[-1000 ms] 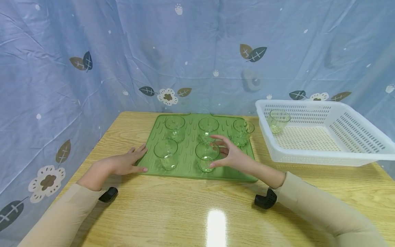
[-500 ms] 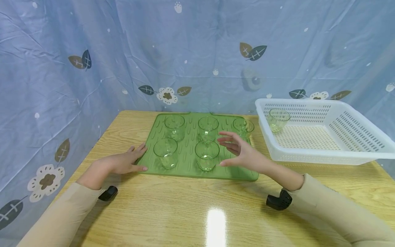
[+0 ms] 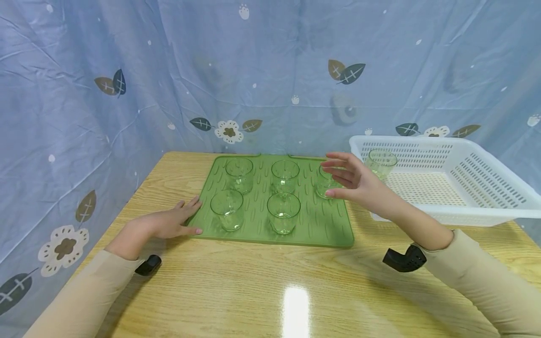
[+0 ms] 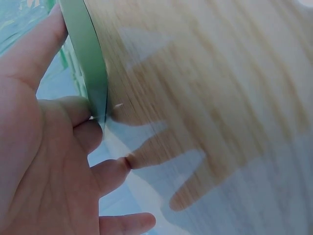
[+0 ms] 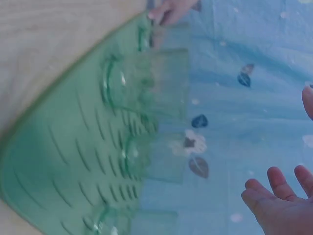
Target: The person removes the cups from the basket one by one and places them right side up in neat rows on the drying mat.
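Note:
Several clear glass cups stand upright on a green ribbed mat [image 3: 258, 225]. Three form the back row: the left cup [image 3: 239, 176], the middle cup [image 3: 285, 176] and the right cup [image 3: 323, 185]. In front are a left cup [image 3: 228, 211] and a middle cup [image 3: 283, 213]. My left hand [image 3: 173, 223] rests at the mat's left edge, fingers spread; its wrist view shows the fingers along the green rim [image 4: 88, 58]. Raised beside the back right cup, partly covering it, my right hand [image 3: 359, 183] has thumb and fingers apart, holding nothing.
A white perforated plastic basket [image 3: 444, 213] stands right of the mat, with one glass cup [image 3: 382, 159] in its left back corner. A patterned blue curtain [image 3: 274, 70] hangs behind the wooden table [image 3: 236, 291].
My right hand has come away from the front middle cup, moving right and back toward the basket. That cup stays on the mat. The left hand has kept its place.

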Demonstrator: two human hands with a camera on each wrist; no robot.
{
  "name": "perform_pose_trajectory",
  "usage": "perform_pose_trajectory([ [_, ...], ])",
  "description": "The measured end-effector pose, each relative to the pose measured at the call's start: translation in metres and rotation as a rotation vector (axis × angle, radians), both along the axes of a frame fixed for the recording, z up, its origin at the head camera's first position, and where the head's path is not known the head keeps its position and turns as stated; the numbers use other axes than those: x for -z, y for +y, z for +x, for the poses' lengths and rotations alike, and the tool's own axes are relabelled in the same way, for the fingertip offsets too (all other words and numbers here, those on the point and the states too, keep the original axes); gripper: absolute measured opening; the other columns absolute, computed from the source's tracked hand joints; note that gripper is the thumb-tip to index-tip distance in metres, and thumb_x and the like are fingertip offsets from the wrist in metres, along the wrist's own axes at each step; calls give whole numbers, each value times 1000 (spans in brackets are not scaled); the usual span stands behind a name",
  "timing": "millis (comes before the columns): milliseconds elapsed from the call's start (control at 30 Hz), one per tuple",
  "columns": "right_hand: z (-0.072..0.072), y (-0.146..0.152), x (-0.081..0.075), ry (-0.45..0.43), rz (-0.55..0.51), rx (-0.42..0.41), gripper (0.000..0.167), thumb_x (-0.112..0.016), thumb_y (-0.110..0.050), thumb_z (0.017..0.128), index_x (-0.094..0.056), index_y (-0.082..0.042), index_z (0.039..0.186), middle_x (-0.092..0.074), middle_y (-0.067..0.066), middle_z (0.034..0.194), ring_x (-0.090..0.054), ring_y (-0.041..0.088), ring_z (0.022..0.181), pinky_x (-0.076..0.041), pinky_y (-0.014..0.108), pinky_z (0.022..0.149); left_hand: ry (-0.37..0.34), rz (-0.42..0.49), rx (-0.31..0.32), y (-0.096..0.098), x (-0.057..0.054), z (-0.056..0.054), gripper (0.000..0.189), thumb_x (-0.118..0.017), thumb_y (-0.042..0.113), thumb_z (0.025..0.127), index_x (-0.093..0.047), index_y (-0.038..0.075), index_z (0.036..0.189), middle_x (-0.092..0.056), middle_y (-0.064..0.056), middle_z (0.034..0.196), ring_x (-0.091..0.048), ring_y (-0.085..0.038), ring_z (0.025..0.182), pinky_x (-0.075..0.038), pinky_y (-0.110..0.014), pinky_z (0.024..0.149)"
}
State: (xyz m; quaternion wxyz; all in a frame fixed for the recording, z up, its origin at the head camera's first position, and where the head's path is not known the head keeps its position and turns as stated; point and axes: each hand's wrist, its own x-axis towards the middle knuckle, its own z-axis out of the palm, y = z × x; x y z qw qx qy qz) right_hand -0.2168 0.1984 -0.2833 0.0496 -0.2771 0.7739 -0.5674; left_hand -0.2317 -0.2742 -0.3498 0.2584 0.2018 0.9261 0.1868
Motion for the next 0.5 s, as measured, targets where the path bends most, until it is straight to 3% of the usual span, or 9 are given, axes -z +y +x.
perform_pose_trajectory([
  [267, -11, 28, -28, 122, 73, 94, 46, -58, -11, 106, -45, -9, 150, -56, 8, 143, -55, 10, 128, -46, 18, 100, 3, -5, 0, 0, -1, 0, 98, -61, 49, 102, -6, -6, 162, 10, -27, 167, 12, -58, 147, -6, -77, 112],
  [500, -24, 49, -43, 183, 65, 203, 37, -55, -16, 108, -55, -16, 145, -66, -6, 129, -59, 8, 121, -45, 18, 99, 3, -21, -8, 1, -2, 1, 98, -60, 50, 102, -6, -5, 162, 9, -26, 168, 11, -56, 148, -6, -76, 113],
])
